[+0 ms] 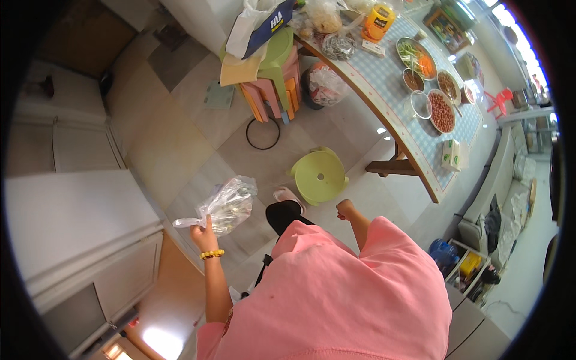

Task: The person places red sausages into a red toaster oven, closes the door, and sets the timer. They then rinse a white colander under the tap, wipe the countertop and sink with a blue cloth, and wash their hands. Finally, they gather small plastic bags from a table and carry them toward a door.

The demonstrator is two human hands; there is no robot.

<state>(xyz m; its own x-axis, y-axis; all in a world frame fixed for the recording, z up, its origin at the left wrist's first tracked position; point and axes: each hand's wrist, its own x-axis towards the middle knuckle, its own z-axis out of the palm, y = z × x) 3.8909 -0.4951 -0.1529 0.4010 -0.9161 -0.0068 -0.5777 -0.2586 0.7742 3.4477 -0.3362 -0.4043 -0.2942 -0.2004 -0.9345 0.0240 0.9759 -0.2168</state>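
Observation:
My left hand [203, 234], with a yellow bead bracelet at the wrist, grips the gathered neck of a clear plastic bag [231, 204]. The bag hangs over the floor, and its pale greenish contents cannot be made out. My right hand [345, 210] is held low beside my body, its fingers curled and nothing visible in them. Just beyond it stands a green plastic stool [320, 176] with a small hole in its seat. A pink slipper [288, 198] shows on the floor near the stool.
A table with a checked cloth [375, 76] at the upper right holds a plate of shredded vegetables [416, 56], a bowl of peanuts [442, 112] and bags. Stacked stools [274, 67] and a lined bin [326, 85] stand beside it. A white cabinet [81, 225] is at left, a sofa [486, 189] at right.

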